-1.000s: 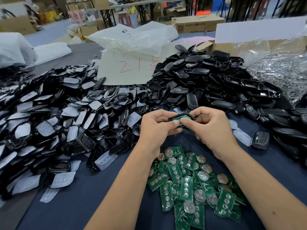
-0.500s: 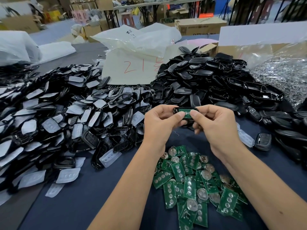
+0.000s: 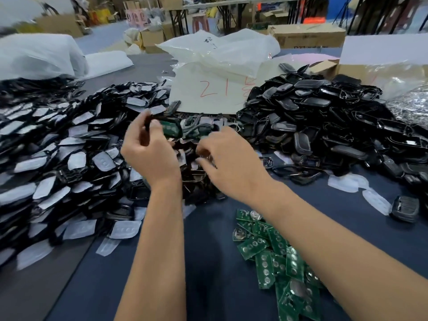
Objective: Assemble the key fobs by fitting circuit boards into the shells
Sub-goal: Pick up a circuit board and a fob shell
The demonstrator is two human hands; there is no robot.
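- Green shows inside the black key fob shell (image 3: pixel 171 129) that the left hand (image 3: pixel 151 150) holds up: a circuit board already sits in it, so this unit looks fitted, though motion blur hides whether it is fully seated.
- The left hand pinches that shell at its left end between thumb and curled fingers, raised over the inner edge of the left pile.
- The right hand (image 3: pixel 228 158) reaches low into the same pile, fingers curled down among the parts; blur keeps me from telling whether it grips anything.
- Head view, left side: a broad heap of shells with pale button pads (image 3: pixel 69 154), many lying pad-up, spread across the dark blue table (image 3: pixel 208 262).
- Head view, right side: a second mound of glossy black shell halves (image 3: pixel 324 126), some open and hollow.
- Near the right forearm lies a loose pile of green circuit boards (image 3: pixel 275 258), several carrying round silver coin cells.
- Judged from these stocks, the job is far from finished: dozens of boards and far more shells wait.
- A white sheet marked in red (image 3: pixel 208 93) stands behind the hands, with a clear bag of small metal parts (image 3: pixel 410 105) at far right.
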